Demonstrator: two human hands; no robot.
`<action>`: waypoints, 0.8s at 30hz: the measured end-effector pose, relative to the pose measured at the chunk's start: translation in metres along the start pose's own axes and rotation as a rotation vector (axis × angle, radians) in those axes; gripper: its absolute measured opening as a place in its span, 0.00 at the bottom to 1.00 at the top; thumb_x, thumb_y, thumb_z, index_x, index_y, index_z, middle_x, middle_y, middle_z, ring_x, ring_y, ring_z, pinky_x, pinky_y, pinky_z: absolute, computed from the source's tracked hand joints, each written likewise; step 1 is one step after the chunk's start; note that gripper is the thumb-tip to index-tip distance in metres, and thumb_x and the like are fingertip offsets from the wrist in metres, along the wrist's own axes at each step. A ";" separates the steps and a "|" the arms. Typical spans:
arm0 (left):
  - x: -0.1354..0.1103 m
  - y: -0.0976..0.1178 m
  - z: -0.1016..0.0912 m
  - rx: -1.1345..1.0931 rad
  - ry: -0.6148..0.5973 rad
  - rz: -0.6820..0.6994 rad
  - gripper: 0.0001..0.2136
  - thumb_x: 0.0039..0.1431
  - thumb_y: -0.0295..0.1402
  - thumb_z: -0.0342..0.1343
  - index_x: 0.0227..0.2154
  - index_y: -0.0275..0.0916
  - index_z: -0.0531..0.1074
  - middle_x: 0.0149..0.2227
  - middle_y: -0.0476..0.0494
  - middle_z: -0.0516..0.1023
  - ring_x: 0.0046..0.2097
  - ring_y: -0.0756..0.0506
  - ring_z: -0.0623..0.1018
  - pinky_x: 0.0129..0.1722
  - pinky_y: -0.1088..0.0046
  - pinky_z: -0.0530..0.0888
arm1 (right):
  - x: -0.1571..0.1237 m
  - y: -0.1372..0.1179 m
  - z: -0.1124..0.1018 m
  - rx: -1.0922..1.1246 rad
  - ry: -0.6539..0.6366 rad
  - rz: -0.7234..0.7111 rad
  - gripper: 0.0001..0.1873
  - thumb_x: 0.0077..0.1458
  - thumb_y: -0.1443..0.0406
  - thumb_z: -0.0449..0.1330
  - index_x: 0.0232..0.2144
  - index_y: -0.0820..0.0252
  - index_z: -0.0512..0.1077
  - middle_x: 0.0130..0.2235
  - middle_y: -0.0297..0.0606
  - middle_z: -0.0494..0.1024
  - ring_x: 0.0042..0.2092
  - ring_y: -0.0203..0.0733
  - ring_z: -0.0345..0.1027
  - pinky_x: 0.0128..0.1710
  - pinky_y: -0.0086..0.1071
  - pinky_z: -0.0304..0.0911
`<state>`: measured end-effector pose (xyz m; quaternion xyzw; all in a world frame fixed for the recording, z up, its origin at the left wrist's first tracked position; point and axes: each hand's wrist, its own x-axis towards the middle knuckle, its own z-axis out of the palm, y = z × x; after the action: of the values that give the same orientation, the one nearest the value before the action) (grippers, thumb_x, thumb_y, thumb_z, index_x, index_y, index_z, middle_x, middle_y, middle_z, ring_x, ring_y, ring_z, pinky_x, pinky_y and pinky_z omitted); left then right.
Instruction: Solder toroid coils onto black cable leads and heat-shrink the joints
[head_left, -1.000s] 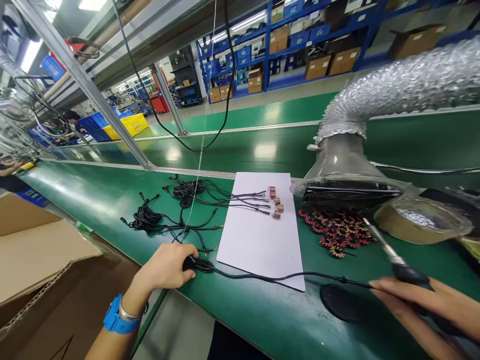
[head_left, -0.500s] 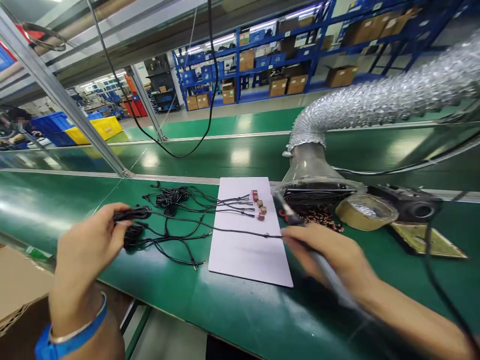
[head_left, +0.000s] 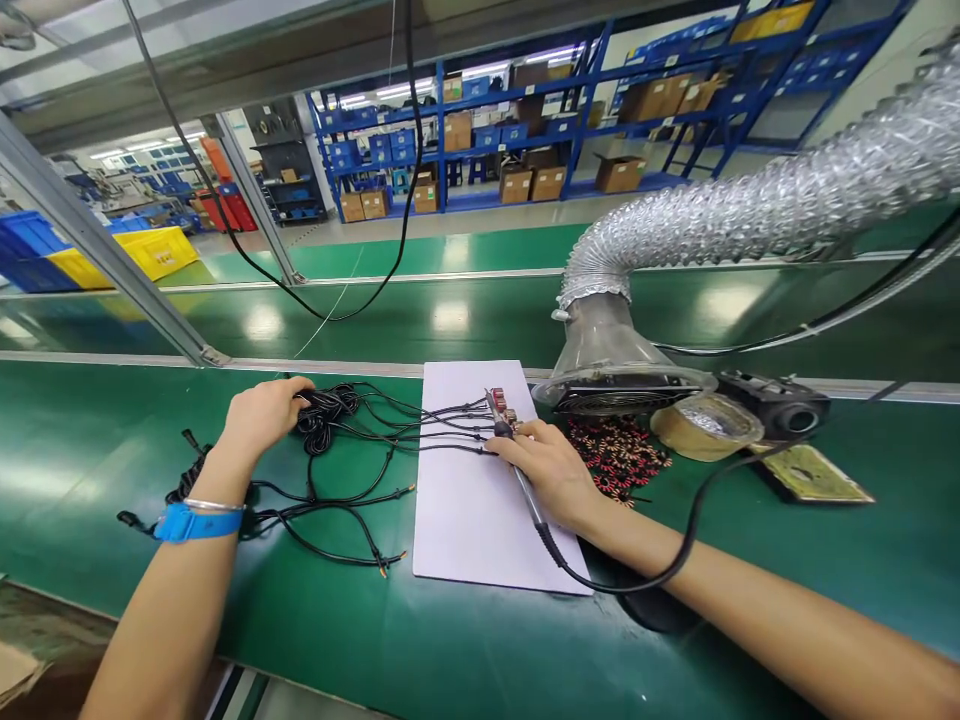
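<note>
My left hand (head_left: 264, 418) closes around a coiled bundle of black cable (head_left: 324, 412) left of the white board (head_left: 461, 530). In my right hand (head_left: 553, 472) is a soldering iron (head_left: 529, 496), its tip pointing up and away over the board. Thin cable ends (head_left: 457, 436) reach across the board to my right fingertips; whether these fingers also pinch one I cannot tell. Small red and tan parts (head_left: 498, 398) lie by the iron's tip, partly hidden. A second tangle of black cables (head_left: 281, 515), with bare copper ends, rests nearer me, partly behind my left wrist.
A fume hood (head_left: 600, 345) with a silver duct (head_left: 697, 225) stands behind a pile of small red and black parts (head_left: 619, 455). To its right are a tan round container (head_left: 705, 432), a black device (head_left: 784, 402) and a yellow pad tray (head_left: 814, 472). A black cord (head_left: 409, 190) hangs overhead.
My left hand has moved forward and right with a cable bundle, laying it beside the others. My right hand has moved left over the board, bringing the soldering iron to the small parts.
</note>
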<state>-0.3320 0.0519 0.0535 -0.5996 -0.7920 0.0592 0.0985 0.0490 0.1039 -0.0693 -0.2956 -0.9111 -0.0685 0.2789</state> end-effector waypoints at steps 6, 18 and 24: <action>0.000 0.000 0.004 -0.027 -0.044 0.041 0.20 0.61 0.34 0.46 0.55 0.49 0.69 0.44 0.41 0.81 0.45 0.37 0.78 0.36 0.69 0.71 | 0.000 0.002 0.001 0.019 0.007 0.014 0.14 0.61 0.73 0.51 0.44 0.57 0.74 0.28 0.37 0.72 0.40 0.44 0.62 0.40 0.34 0.56; -0.087 0.058 0.007 -0.162 -0.304 0.198 0.16 0.64 0.39 0.42 0.40 0.42 0.74 0.35 0.41 0.81 0.37 0.40 0.79 0.34 0.69 0.68 | -0.004 0.003 -0.009 0.187 0.118 -0.019 0.09 0.61 0.68 0.55 0.42 0.60 0.72 0.29 0.37 0.72 0.39 0.44 0.62 0.40 0.36 0.62; -0.118 0.059 0.004 -0.244 -0.429 0.294 0.11 0.61 0.41 0.50 0.31 0.42 0.73 0.27 0.46 0.78 0.32 0.42 0.78 0.29 0.72 0.65 | -0.027 -0.006 -0.058 0.254 0.223 -0.046 0.09 0.58 0.69 0.58 0.43 0.57 0.71 0.27 0.36 0.72 0.37 0.44 0.63 0.39 0.38 0.64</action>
<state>-0.2465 -0.0454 0.0265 -0.6891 -0.7006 0.1026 -0.1540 0.0903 0.0691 -0.0356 -0.2274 -0.8825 0.0085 0.4116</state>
